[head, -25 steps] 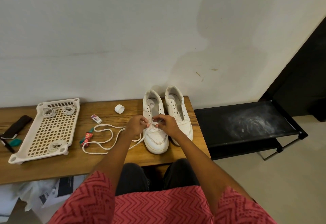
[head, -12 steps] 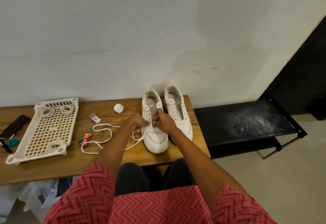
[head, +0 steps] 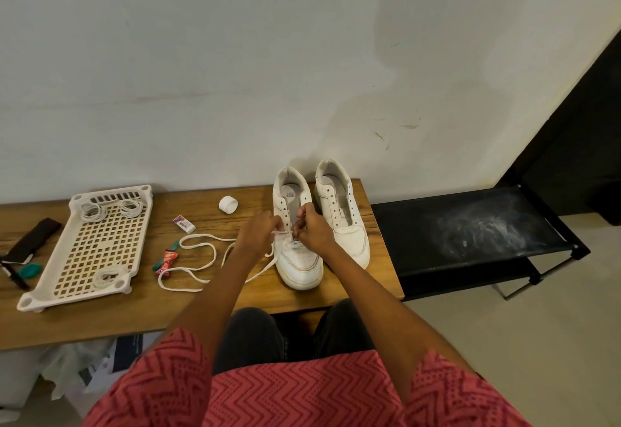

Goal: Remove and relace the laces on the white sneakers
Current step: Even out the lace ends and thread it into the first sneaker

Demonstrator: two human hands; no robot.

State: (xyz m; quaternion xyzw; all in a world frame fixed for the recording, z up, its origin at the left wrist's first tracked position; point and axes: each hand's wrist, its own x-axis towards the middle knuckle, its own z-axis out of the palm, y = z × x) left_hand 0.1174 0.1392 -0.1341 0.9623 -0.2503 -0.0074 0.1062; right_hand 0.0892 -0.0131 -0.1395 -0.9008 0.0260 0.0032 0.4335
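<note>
Two white sneakers (head: 322,221) stand side by side at bench (head: 208,305) far edge, toes toward me. Both hands over nearer-left shoe: left hand (head: 258,229) pinches lace (head: 198,258) end, right hand (head: 314,230) curled at the eyelets w/ lace pinched, I think; contact too small to confirm. Lace slack loops across bench, near a pink wrapper (head: 166,260). Other shoe has no lace. Risks as I see it: tip misses eyelet or frays; slack snags wrapper and drags it; pull shifts shoe.
</note>
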